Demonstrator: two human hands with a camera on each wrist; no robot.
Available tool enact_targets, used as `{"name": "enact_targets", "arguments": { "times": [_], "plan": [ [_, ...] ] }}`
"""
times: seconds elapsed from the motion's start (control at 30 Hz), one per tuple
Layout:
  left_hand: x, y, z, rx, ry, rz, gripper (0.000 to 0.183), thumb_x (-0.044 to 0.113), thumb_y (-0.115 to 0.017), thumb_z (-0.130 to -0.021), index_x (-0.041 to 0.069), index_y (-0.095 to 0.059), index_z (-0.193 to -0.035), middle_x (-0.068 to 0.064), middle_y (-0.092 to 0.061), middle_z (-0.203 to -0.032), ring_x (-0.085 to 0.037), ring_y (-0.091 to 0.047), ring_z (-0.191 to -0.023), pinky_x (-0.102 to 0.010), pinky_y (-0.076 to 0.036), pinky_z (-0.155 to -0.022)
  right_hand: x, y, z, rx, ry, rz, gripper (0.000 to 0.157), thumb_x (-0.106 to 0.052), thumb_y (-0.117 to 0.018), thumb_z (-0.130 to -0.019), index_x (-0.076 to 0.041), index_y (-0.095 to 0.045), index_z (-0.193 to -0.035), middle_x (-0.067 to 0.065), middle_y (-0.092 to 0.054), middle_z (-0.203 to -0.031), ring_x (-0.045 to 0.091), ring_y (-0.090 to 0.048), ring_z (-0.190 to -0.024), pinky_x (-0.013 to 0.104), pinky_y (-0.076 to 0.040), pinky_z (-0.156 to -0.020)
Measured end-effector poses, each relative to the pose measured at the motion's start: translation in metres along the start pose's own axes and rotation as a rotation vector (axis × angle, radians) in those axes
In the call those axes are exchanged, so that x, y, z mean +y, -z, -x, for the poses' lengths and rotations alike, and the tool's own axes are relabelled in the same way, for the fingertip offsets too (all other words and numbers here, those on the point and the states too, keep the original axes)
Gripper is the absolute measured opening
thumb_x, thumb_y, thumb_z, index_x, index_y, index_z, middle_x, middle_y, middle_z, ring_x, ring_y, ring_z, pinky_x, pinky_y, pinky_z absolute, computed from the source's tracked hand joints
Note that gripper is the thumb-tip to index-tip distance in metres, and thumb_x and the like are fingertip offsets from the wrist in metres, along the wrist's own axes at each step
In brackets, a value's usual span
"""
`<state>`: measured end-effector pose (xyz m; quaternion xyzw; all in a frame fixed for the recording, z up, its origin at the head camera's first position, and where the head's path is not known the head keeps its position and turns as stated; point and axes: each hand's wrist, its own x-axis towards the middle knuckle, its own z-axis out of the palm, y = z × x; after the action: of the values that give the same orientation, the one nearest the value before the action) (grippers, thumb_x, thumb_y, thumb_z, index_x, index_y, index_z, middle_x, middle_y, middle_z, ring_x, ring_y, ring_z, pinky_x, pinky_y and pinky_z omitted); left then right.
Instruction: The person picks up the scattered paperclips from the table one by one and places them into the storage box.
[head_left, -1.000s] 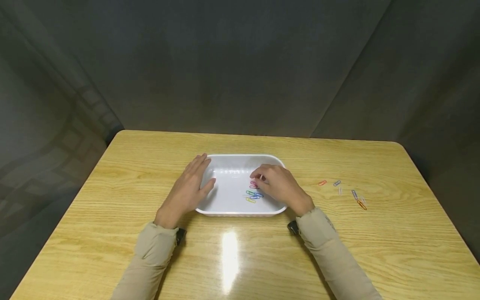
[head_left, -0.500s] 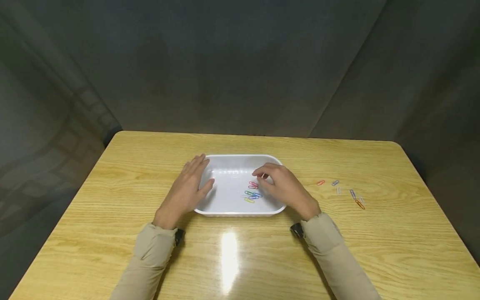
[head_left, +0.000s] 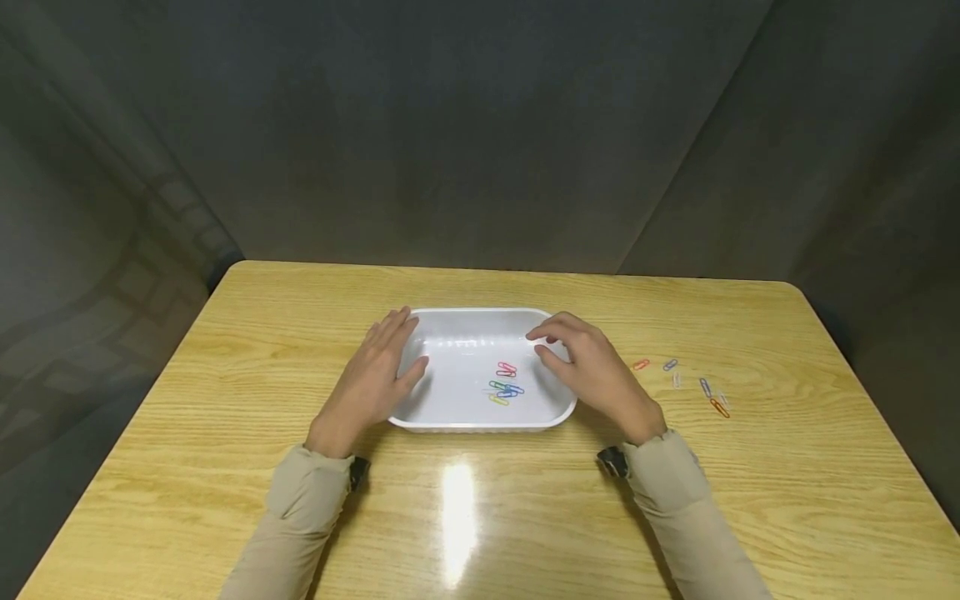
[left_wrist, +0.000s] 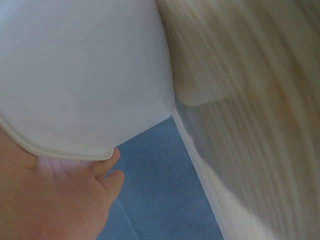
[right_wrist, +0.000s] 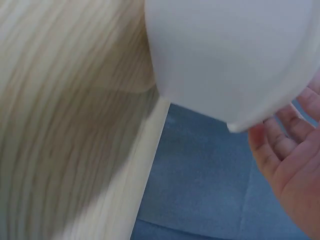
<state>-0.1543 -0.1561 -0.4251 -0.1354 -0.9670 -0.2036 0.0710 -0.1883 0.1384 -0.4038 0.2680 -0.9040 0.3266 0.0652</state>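
In the white tray (head_left: 450, 385), a small cluster of paper clips is seen on the floor, right of centre: two pink-red clips (head_left: 507, 369), one green clip (head_left: 497, 385), two blue clips (head_left: 510, 392) and one yellow clip (head_left: 498, 401). Paler clips among them are too faint to be counted. The cluster is left of the right hand (head_left: 596, 367) and nearer the person than its fingertips, apart from them. Those fingers are bent with the thumb held away from the forefinger, and nothing is seen gripped. By the left hand (head_left: 371, 371) the tray's left end is touched, fingers extended along the rim, thumb over the inside; nothing is pinched. Six more clips are scattered on the wooden table (head_left: 262, 375), right of the tray: one red clip (head_left: 641, 365), two bluish clips (head_left: 706, 387), two whitish clips (head_left: 677, 380) and one orange-brown clip (head_left: 719, 407). Behind, a dark curtain (head_left: 480, 133) is hung.
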Motion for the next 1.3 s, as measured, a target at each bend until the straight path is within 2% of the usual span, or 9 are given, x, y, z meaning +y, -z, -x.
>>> {"name": "enact_targets", "arguments": {
  "times": [0.3,0.43,0.6,0.83,1.07,1.3],
  "plan": [
    [0.0,0.0,0.0,0.003,0.0,-0.003,0.062,0.039,-0.045,-0.093,0.006,-0.029,-0.143,-0.012,-0.021,-0.152,-0.027,-0.016,-0.142,-0.043,-0.013,-0.118,0.009,0.014,0.007,0.024,-0.015,-0.015,0.018,-0.016,-0.06,-0.088,-0.011,-0.066,-0.104,0.0,-0.059,-0.11,0.018,-0.057,-0.095,0.038,-0.051,-0.08],
    [0.0,0.0,0.0,0.01,-0.003,-0.005,0.062,0.038,-0.046,-0.093,0.005,-0.03,-0.143,-0.013,-0.022,-0.152,-0.028,-0.017,-0.142,-0.044,-0.015,-0.118,0.016,0.021,0.011,0.038,-0.03,0.008,0.018,-0.017,-0.06,-0.088,-0.013,-0.066,-0.105,-0.003,-0.059,-0.111,0.017,-0.058,-0.098,0.037,-0.051,-0.08],
    [-0.001,0.0,0.0,0.011,-0.003,-0.006,0.061,0.038,-0.046,-0.093,0.006,-0.03,-0.142,-0.012,-0.022,-0.152,-0.028,-0.017,-0.142,-0.044,-0.015,-0.118,0.026,0.027,0.016,0.045,-0.047,0.037,0.018,-0.021,-0.06,-0.088,-0.017,-0.065,-0.105,-0.006,-0.06,-0.107,0.013,-0.056,-0.092,0.036,-0.05,-0.079],
    [0.0,0.0,0.0,0.009,0.0,0.0,0.061,0.038,-0.046,-0.093,0.006,-0.03,-0.142,-0.012,-0.022,-0.152,-0.028,-0.017,-0.142,-0.044,-0.015,-0.118,0.038,0.031,0.024,0.043,-0.045,0.06,0.02,-0.017,-0.06,-0.088,-0.011,-0.065,-0.106,0.001,-0.06,-0.106,0.02,-0.057,-0.091,0.04,-0.05,-0.079],
    [0.0,0.0,0.0,0.01,-0.003,0.007,0.061,0.037,-0.047,-0.093,0.005,-0.031,-0.142,-0.012,-0.022,-0.152,-0.028,-0.018,-0.142,-0.044,-0.015,-0.118,0.053,0.031,0.032,0.019,-0.067,0.059,0.023,-0.014,-0.062,-0.087,-0.009,-0.064,-0.109,0.004,-0.06,-0.107,0.026,-0.059,-0.097,0.046,-0.052,-0.082],
    [0.002,0.0,0.0,0.003,-0.003,0.009,0.061,0.037,-0.047,-0.093,0.005,-0.031,-0.142,-0.012,-0.022,-0.152,-0.028,-0.018,-0.142,-0.044,-0.015,-0.118,0.065,0.036,0.041,0.009,-0.071,0.079,0.025,-0.011,-0.065,-0.084,-0.008,-0.063,-0.109,0.007,-0.061,-0.105,0.028,-0.06,-0.095,0.045,-0.054,-0.076]
  ]
}}
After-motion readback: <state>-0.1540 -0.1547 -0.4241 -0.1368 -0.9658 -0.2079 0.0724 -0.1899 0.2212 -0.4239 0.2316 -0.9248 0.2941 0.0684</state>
